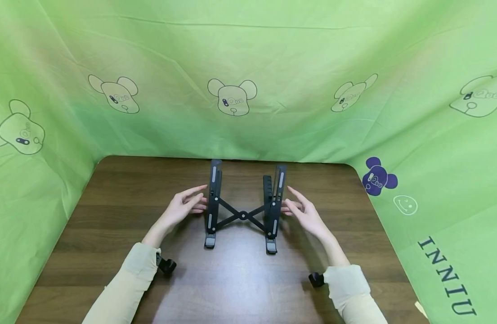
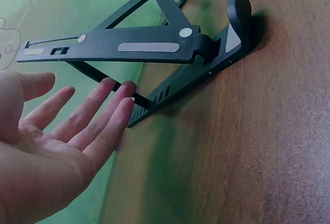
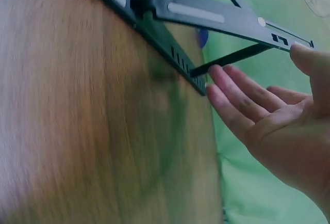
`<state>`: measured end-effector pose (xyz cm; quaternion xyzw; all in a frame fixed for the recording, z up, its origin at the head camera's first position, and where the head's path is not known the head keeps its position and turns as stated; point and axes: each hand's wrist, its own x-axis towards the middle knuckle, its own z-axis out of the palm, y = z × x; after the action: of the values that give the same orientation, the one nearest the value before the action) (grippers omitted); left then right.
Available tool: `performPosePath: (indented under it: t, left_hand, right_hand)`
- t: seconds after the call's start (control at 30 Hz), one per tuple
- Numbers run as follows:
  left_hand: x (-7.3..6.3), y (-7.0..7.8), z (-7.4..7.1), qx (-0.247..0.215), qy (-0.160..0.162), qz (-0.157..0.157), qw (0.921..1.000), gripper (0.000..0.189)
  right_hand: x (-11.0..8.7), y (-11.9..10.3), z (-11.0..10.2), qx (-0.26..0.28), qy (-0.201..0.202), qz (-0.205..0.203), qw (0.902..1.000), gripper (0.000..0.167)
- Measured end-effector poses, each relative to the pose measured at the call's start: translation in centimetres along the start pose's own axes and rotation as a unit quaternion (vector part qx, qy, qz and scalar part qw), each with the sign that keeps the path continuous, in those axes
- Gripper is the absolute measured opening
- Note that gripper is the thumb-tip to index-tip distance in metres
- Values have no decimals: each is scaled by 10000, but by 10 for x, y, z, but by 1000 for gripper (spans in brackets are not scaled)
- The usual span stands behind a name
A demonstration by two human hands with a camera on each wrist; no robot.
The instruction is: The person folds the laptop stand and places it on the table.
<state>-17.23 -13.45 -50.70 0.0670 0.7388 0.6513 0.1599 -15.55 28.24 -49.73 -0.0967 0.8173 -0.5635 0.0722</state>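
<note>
**Green cloth (image 1: 272, 45) and brown wood around a black folding stand (image 1: 243, 215)**

Creased, softly shining fabric fills the upper frame and both sides, printed with outlined bear heads (image 1: 234, 99); at right are a solid purple bear (image 1: 378, 178), a smiley (image 1: 405, 205) and dark lettering (image 1: 446, 276). Below spreads a wood-grained table (image 1: 248, 288) with a pale glare near the bottom centre.

On it, just below the middle of the head view, sits the stand: matte black, two slim side rails (image 1: 212, 211) joined by an X-shaped crosspiece with a round hub, inlaid with grey strips. Its long axis runs from top to bottom of the frame. Grey-padded lips (image 1: 209, 242) point toward the bottom edge; the wrist views show each side propped as a wedge by a strut (image 2: 87, 73), opening toward the cloth.

Left hand (image 1: 182, 208) and right hand (image 1: 305, 213) flank it, fingers extended and slightly parted, thumbs apart, gripping nothing. Fingertips lie close to the rails; whether they touch, I cannot tell. Pale sleeves (image 1: 123, 288) and black wrist devices (image 1: 167, 266) occupy the lower corners' inner side.
</note>
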Motion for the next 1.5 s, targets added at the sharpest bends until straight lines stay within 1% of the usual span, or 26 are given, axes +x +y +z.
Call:
performPosePath:
  t: [0.07, 0.1, 0.17, 0.23, 0.3, 0.43, 0.5, 0.63, 0.73, 0.9, 1.03, 1.17, 1.27, 1.4, 1.5]
  left_hand:
    - [1, -1, 0, -167, -41, -142, 9998, 52]
    - [1, -2, -1, -243, -63, -204, 9995, 52]
    - [1, -3, -1, -417, -135, -305, 9986, 53]
    - [1, -4, -2, -593, -242, -391, 9972, 54]
    - [2, -5, -2, -729, -345, -472, 9956, 55]
    - [5, -7, -3, -856, -495, -647, 9930, 57]
    - [7, -7, -3, -856, -536, -708, 9924, 59]
    - [10, -5, -1, -785, -543, -670, 9932, 61]
    - [12, -3, 2, -713, -509, -514, 9948, 62]
    - [12, -1, 7, -618, -441, -322, 9966, 64]
    - [12, 2, 10, -609, -389, -276, 9970, 61]
    - [14, 2, 12, -599, -344, -282, 9972, 58]
    - [16, 2, 12, -573, -319, -264, 9975, 55]
    - [18, 3, 13, -549, -275, -220, 9979, 50]
    - [21, 3, 14, -542, -185, -189, 9982, 49]
  right_hand:
    - [1, -2, 0, 717, -126, 332, 9968, 67]
    - [1, -3, 0, 1021, -191, 525, 9932, 67]
    - [2, -5, 0, 1444, -300, 841, 9855, 68]
    - [2, -6, -2, 1709, -387, 1077, 9786, 68]
    - [2, -7, -4, 1912, -489, 1227, 9726, 67]
    - [2, -4, -7, 2289, -686, 1361, 9615, 67]
    - [2, -2, -7, 2385, -774, 1368, 9583, 68]
    - [4, 2, -5, 2346, -789, 1259, 9607, 69]
    - [7, 3, -2, 2212, -644, 1174, 9660, 70]
    - [11, -1, 6, 1967, -361, 1228, 9721, 70]
    - [14, -2, 9, 1936, -339, 1172, 9735, 64]
    - [16, -1, 10, 1977, -405, 1014, 9742, 57]
    - [18, -2, 10, 1949, -392, 962, 9753, 54]
    - [21, -4, 12, 1884, -256, 967, 9770, 51]
    - [24, -5, 13, 1820, -142, 968, 9784, 50]
